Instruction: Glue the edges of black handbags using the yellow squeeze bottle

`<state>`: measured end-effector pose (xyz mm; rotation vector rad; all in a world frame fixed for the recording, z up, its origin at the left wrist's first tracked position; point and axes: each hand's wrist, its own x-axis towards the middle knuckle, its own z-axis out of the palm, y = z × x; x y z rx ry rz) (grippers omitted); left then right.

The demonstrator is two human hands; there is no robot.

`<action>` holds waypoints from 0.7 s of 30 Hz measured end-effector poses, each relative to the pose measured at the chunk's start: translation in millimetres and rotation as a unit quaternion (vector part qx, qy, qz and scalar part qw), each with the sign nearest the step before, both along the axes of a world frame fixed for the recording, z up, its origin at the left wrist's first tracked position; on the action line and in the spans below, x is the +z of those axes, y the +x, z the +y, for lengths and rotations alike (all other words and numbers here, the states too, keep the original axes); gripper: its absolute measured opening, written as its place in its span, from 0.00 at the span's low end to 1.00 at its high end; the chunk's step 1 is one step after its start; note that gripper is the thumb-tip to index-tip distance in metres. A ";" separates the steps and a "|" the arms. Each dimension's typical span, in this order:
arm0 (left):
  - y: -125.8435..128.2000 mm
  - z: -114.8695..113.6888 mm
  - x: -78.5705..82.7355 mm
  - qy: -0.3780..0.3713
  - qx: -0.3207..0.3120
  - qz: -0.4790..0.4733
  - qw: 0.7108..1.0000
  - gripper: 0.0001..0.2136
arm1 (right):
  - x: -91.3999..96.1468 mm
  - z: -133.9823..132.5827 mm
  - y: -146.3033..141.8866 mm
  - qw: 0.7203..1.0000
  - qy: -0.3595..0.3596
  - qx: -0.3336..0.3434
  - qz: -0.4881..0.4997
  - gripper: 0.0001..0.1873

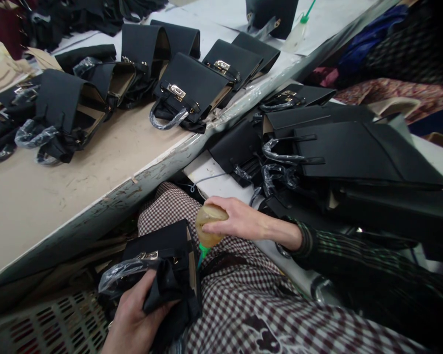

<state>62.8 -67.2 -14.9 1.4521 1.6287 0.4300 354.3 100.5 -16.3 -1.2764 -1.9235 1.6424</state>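
My left hand (pixel 133 314) grips a small black handbag (pixel 166 255) resting on my lap, fingers wrapped round its folded side. The bag has a gold clasp and a plastic-wrapped handle (pixel 120 273). My right hand (pixel 236 219) is closed round a small yellowish squeeze bottle (pixel 208 223), held upside down. Its green nozzle (pixel 203 252) points down at the bag's edge, very close to it.
Several finished black handbags (pixel 186 91) with gold clasps lie on the long beige worktable (pixel 59 196). More black bags (pixel 354 152) are stacked on a white surface at my right. Another squeeze bottle (pixel 299 29) stands at the back. A perforated crate (pixel 55 322) sits below left.
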 end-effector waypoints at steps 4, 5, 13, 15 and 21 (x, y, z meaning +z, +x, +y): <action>-2.8 -0.1 -1.2 -0.007 -0.028 0.015 0.999 0.13 | 16.5 -10.6 5.4 0.987 -0.152 0.004 0.059 0.17; -3.8 0.2 -1.4 -0.004 -0.034 0.018 0.999 0.13 | 18.9 -13.5 6.8 0.981 -0.182 0.004 0.070 0.18; -4.5 7.5 3.5 0.030 -0.026 -0.010 0.999 0.10 | -6.9 -12.2 9.5 0.986 -0.154 -0.039 0.045 0.18; -0.9 9.3 7.1 0.014 0.001 -0.016 1.000 0.11 | -11.8 -9.5 9.2 0.994 -0.093 -0.056 0.013 0.17; 7.1 10.8 13.1 -0.010 0.033 -0.045 0.998 0.11 | 4.6 -18.6 13.2 0.979 -0.185 -0.022 0.087 0.19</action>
